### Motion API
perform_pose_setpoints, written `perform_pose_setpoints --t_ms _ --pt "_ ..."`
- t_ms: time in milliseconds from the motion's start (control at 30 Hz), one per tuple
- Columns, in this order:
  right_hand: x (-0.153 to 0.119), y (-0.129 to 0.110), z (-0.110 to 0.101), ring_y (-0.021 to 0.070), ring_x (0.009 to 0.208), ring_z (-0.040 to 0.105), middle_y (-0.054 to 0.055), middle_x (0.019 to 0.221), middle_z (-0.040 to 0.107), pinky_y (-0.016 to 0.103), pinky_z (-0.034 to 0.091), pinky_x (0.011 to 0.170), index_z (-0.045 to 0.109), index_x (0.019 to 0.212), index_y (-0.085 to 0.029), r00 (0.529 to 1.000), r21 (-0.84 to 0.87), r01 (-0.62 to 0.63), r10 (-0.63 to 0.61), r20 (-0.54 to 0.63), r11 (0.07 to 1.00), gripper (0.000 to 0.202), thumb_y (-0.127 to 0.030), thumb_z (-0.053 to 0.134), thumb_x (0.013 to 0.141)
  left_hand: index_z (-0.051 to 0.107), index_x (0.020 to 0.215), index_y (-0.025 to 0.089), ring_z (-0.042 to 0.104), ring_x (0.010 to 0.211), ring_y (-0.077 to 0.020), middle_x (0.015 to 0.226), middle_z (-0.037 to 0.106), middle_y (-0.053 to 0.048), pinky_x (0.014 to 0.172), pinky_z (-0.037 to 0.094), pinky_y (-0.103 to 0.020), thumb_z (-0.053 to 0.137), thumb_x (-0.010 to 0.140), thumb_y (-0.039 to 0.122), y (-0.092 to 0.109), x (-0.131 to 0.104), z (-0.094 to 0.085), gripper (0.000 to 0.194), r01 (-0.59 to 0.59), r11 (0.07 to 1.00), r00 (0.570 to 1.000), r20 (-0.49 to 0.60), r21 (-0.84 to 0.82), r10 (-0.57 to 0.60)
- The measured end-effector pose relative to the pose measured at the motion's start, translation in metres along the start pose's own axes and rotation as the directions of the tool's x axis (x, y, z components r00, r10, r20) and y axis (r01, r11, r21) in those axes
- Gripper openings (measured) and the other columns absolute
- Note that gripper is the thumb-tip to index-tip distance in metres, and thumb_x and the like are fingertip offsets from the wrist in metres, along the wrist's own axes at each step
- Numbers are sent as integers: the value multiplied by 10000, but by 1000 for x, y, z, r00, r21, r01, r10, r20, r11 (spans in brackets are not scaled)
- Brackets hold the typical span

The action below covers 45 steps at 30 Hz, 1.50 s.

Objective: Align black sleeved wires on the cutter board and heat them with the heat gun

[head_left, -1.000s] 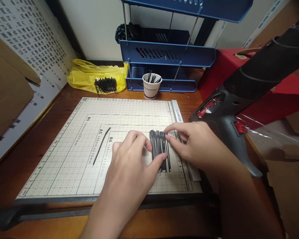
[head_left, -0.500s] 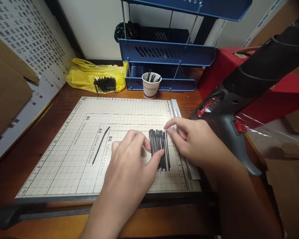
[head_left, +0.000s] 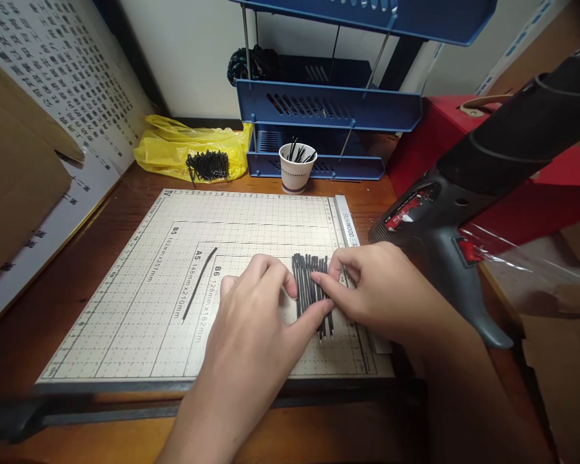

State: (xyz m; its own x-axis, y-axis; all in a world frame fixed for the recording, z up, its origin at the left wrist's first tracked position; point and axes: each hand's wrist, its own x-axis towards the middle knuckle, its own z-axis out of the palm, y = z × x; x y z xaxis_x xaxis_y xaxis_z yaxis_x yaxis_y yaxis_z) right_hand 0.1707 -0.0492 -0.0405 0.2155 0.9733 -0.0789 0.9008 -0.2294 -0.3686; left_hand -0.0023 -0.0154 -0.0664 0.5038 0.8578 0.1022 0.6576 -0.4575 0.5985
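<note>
Short black wires [head_left: 308, 283] with pale tips lie side by side in a flat row on the gridded cutting board [head_left: 251, 222]. My left hand [head_left: 258, 309] is closed round the row, its index finger at the left edge and its thumb across the lower right. At the row's right side is my right hand [head_left: 367, 280], fingers bent, with the thumb tip on the upper wires and the index finger by the right edge. One longer black wire [head_left: 199, 285] lies apart on the left of the board.
Behind the board stand a paper cup [head_left: 297, 169] of black pieces and a blue tray rack [head_left: 328, 106]. A yellow bag [head_left: 188, 145] with a black bundle is at back left. A dark power tool [head_left: 444, 212] and red box [head_left: 522, 148] are on the right.
My right hand has moved down, its thumb now over the wires. The loose wire at the row's right edge now sits closer to the others. The whole view has shifted slightly.
</note>
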Motion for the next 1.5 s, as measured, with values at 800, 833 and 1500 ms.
perform_pose_setpoints --t_ms 800,833,1500 --pt "-3 9 -2 143 539 446 -2 565 568 305 264 567 668 685 -247 997 -77 -32 26 -79 996 235 -396 548 821 543 912 257 524 810 -196 980 613 16 776 397 -400 575 960 259 -5 -4 -7 58 -30 994 998 56 -105 36" --pt "-3 9 -2 145 538 447 -1 567 569 307 266 567 670 697 -249 996 -82 -34 27 -80 996 242 -410 545 827 539 923 257 520 798 -196 962 612 17 784 394 -404 582 957 265 -5 -4 -7 56 -29 994 998 44 -101 34" --pt "0 4 3 109 522 449 -26 547 565 273 305 607 771 1099 -260 986 25 156 -155 -65 987 339 -241 521 871 531 920 248 537 880 -247 990 632 -4 814 408 -421 694 868 304 -2 -2 -2 180 4 999 1000 15 -52 -3"
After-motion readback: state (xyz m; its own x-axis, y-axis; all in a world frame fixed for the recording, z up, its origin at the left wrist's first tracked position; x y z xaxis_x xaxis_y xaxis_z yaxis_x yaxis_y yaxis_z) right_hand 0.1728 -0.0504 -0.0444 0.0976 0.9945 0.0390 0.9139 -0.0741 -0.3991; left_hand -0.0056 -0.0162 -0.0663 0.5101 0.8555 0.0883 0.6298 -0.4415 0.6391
